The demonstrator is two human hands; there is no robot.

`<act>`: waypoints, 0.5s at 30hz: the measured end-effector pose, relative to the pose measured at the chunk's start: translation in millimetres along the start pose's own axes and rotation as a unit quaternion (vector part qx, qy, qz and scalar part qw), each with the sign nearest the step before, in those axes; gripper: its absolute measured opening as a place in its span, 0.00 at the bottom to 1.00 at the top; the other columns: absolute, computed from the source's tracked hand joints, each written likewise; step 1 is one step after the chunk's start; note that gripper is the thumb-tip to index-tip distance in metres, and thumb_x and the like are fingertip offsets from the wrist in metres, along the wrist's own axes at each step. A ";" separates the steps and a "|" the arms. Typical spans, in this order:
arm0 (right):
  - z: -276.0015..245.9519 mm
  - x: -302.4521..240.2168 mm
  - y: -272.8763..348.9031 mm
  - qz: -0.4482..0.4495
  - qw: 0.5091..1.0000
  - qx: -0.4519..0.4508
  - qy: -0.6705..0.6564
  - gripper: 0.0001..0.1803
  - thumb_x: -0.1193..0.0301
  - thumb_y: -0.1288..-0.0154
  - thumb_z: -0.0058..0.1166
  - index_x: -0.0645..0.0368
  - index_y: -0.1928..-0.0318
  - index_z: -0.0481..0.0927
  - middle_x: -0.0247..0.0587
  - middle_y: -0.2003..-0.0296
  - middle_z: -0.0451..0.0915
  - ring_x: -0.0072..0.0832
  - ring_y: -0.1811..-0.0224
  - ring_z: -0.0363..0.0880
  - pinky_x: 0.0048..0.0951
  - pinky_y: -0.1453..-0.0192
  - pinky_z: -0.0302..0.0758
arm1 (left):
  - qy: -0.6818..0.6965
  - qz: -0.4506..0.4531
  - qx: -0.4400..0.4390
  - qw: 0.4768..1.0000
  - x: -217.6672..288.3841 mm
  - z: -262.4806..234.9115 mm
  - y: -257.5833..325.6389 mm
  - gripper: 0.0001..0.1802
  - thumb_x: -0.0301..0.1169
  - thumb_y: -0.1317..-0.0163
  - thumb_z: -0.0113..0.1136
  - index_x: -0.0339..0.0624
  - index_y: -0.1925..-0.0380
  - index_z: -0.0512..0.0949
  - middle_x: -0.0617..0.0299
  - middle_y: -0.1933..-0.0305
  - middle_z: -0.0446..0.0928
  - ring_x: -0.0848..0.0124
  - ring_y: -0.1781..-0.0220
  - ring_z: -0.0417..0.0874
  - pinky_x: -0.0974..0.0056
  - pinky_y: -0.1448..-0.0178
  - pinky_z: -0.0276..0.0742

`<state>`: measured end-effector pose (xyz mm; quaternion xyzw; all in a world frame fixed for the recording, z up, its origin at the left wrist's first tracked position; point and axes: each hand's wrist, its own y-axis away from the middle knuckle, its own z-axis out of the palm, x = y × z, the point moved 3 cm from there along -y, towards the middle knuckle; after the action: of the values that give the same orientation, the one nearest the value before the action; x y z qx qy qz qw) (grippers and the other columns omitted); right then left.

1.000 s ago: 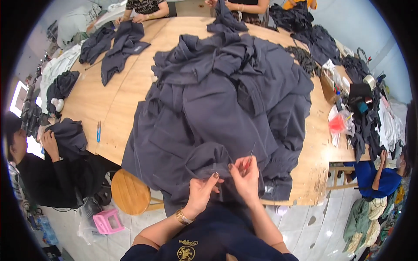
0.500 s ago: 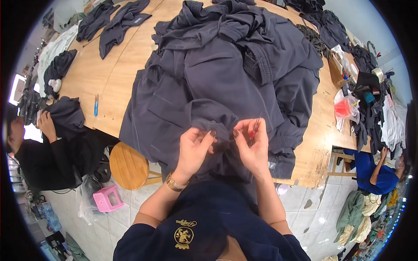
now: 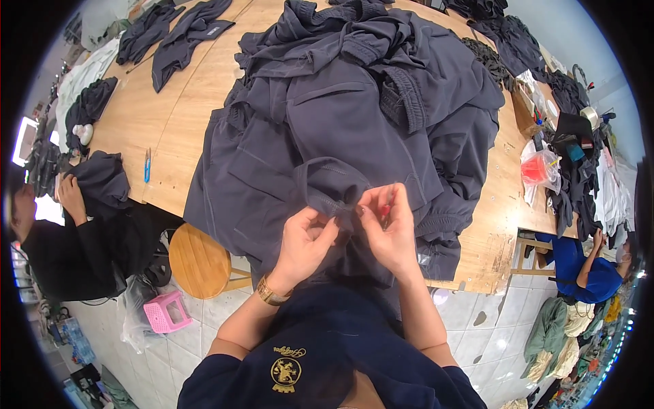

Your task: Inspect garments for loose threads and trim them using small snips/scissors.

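Right now both hands meet at the near edge of a dark grey garment (image 3: pixel 327 129) that lies heaped over the wooden worktop (image 3: pixel 170 129) and hangs off its front rim toward the person. The left hand (image 3: pixel 304 240), with a gold-coloured watch (image 3: pixel 271 294) at the wrist, is curled, its thumb and fingers pinching a raised fold of the fabric. The right hand (image 3: pixel 390 228) is likewise closed in a pinch on the same fold just beside it; something small and red (image 3: pixel 385 208) shows between its fingers, too small to tell what it is. The two hands are near each other, almost touching, with the bunched cloth between them.

More dark garments (image 3: pixel 180 31) lie spread on the far left of the worktop, and a small blue snipping tool (image 3: pixel 147 165) rests near its left edge. A clear bag with red contents (image 3: pixel 539 169) sits at the right side among other cloth. A round wooden stool (image 3: pixel 199 262) stands under the worktop's front edge, with a pink plastic stool (image 3: pixel 165 311) on the tiled floor (image 3: pixel 477 327) beside it. Another person (image 3: pixel 68 232) in black sits at the left handling dark cloth, and one in blue (image 3: pixel 586 269) crouches at the right.
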<state>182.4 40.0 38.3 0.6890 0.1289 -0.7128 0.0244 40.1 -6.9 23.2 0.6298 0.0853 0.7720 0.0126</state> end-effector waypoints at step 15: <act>-12.9 2.9 14.8 0.036 0.960 -0.115 0.251 0.16 0.62 0.40 0.57 0.62 0.69 0.70 0.44 0.83 0.70 0.39 0.82 0.71 0.33 0.75 0.65 | 0.225 -0.092 -0.027 0.970 -8.0 -12.9 -8.1 0.08 0.26 0.35 0.51 0.37 0.59 0.75 0.60 0.61 0.79 0.76 0.63 0.79 0.71 0.63 0.76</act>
<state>198.0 28.9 32.9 0.8425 0.1869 -0.4959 0.0965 28.4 -1.4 11.7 0.4287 0.1228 0.8915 0.0804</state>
